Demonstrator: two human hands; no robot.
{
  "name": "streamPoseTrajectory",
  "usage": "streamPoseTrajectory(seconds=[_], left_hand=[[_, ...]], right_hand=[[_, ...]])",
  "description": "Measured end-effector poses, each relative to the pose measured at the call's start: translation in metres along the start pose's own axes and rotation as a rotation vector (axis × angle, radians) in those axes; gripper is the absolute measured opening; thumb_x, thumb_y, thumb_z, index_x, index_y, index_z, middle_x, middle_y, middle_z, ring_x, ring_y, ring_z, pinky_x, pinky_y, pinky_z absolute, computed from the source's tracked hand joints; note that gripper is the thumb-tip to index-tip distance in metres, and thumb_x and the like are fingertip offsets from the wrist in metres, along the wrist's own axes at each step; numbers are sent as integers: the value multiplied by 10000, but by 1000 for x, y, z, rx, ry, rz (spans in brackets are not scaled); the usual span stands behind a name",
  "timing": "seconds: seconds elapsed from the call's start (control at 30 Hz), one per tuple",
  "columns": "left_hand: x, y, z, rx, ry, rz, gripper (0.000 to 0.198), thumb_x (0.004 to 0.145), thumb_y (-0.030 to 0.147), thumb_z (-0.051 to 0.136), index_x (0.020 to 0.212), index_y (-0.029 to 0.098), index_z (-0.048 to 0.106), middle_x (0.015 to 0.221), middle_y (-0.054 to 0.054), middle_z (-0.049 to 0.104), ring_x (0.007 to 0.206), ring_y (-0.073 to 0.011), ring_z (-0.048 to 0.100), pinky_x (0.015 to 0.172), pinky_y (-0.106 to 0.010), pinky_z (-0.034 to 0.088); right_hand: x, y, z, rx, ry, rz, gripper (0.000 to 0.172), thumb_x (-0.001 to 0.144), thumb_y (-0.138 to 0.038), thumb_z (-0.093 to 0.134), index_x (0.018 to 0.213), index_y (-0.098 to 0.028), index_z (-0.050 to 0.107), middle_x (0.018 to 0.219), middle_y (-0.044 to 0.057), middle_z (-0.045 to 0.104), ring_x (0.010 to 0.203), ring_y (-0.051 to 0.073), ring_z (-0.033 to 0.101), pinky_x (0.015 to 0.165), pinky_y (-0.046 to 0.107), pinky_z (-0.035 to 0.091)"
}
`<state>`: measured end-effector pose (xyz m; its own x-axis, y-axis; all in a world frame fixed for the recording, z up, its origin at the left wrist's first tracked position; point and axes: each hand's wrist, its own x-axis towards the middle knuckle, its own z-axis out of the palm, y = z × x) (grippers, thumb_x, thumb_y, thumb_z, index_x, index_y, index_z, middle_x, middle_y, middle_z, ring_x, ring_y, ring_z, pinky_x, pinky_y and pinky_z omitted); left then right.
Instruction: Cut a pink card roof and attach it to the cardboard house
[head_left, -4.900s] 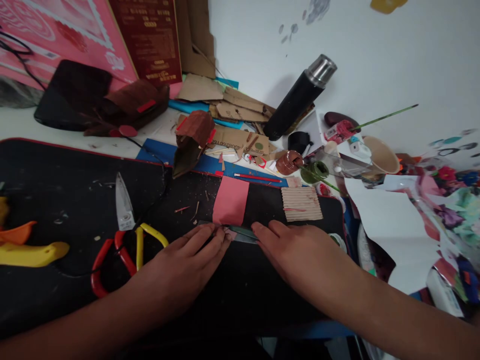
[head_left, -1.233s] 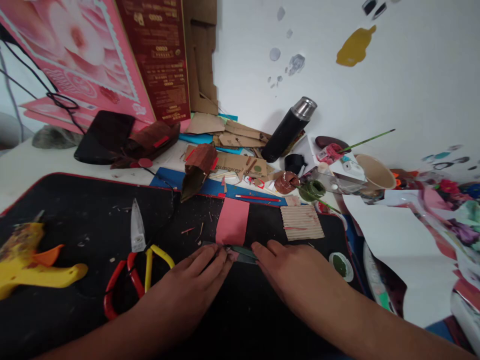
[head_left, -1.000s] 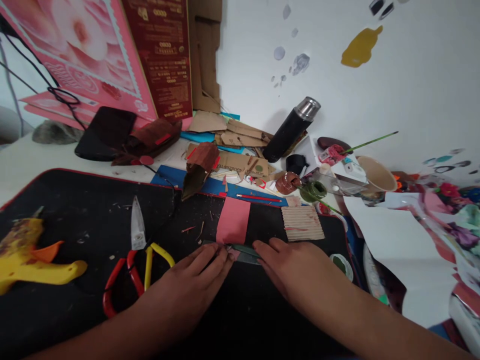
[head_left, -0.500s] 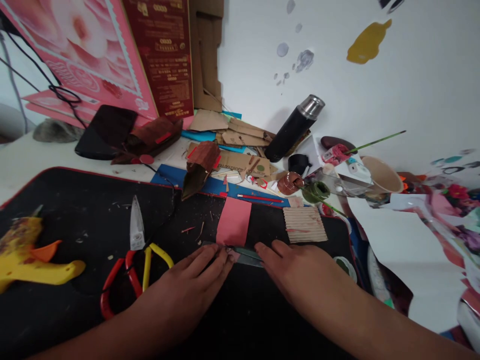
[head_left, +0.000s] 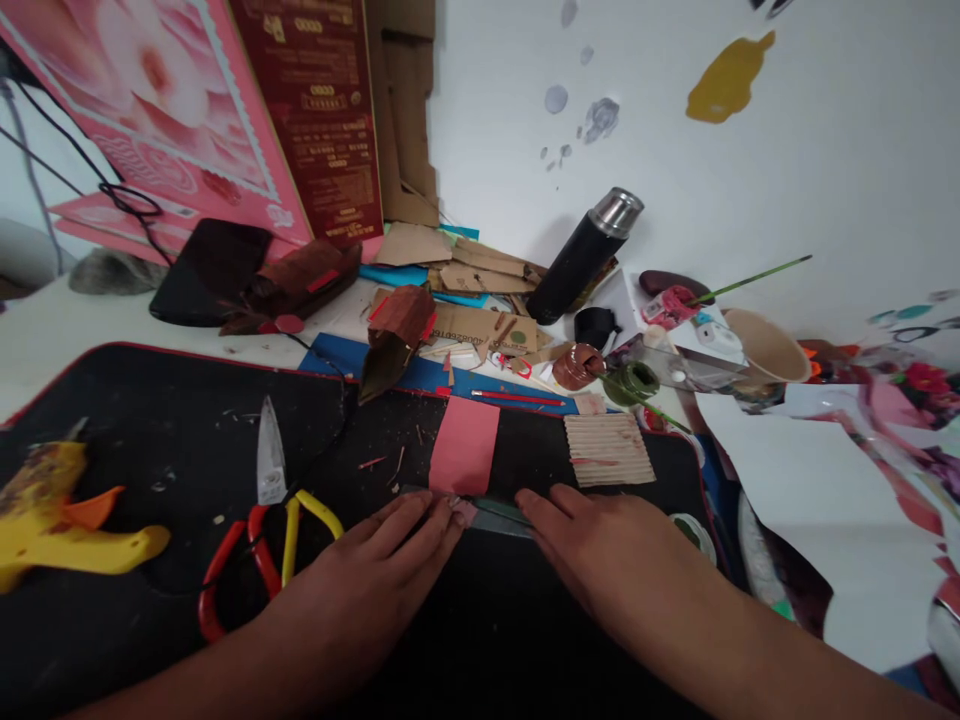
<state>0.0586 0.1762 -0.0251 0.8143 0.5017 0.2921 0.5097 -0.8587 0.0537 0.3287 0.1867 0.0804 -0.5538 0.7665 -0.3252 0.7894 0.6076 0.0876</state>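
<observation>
At the middle of the black mat (head_left: 480,620) lies a flat dark grey-green strip (head_left: 502,516), partly see-through. My left hand (head_left: 390,550) has its fingers closed together at the strip's left end, beside a small crumpled pinkish scrap (head_left: 463,512). The right end is under the bent fingers of my right hand (head_left: 592,540); its thumb is hidden. Just beyond the strip, a pink-red paper rectangle (head_left: 466,445) lies flat, its near edge against it. Left of my left hand are scissors (head_left: 271,470) with red and yellow handles, blades partly open.
A yellow glue gun (head_left: 82,520) lies at the left. Corrugated cardboard (head_left: 609,448) sits beyond my right hand. Behind are a red pencil (head_left: 517,398), brown paint jar (head_left: 579,366), green paint jar (head_left: 634,384), a leaning black flask (head_left: 577,260) and cardboard scraps (head_left: 480,265). White paper (head_left: 795,490) lies right.
My right hand has shifted very slightly right along the strip. My left hand stays in place on the left end. The view has tilted a little.
</observation>
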Motion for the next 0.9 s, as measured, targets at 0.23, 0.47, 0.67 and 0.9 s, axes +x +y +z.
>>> streamPoseTrajectory(seconds=[0.23, 0.47, 0.67, 0.9], left_hand=[[-1, 0, 0, -6, -12, -6, 616, 892, 120, 512, 1506, 98, 568, 1496, -96, 647, 1346, -317, 545, 1084, -423, 499], [0, 1, 0, -3, -7, -3, 596, 907, 148, 536, 1499, 101, 579, 1491, -90, 659, 1323, -311, 562, 1070, -416, 514], [-1, 0, 2, -2, -26, 0, 597, 909, 148, 538, 1503, 111, 583, 1499, -100, 651, 1335, -310, 561, 1075, -414, 517], [1, 0, 1, 17, -25, 6, 626, 888, 109, 512, 1512, 95, 563, 1494, -101, 656, 1326, -313, 573, 1080, -422, 515]], right_hand=[[0, 2, 2, 80, 60, 18, 328, 904, -101, 669, 1217, -185, 721, 853, 39, 767, 581, 197, 700, 481, 326, 309], [-13, 8, 10, 200, 217, 37, 277, 1003, -195, 569, 1239, -192, 712, 890, 36, 777, 625, 211, 728, 527, 326, 387], [-15, 6, 15, 182, 214, 44, 311, 1005, -188, 546, 1259, -174, 725, 913, 54, 789, 622, 215, 735, 523, 331, 379], [-9, 2, 17, 223, 219, 23, 322, 1016, -202, 530, 1263, -169, 733, 903, 56, 781, 624, 210, 725, 530, 332, 367]])
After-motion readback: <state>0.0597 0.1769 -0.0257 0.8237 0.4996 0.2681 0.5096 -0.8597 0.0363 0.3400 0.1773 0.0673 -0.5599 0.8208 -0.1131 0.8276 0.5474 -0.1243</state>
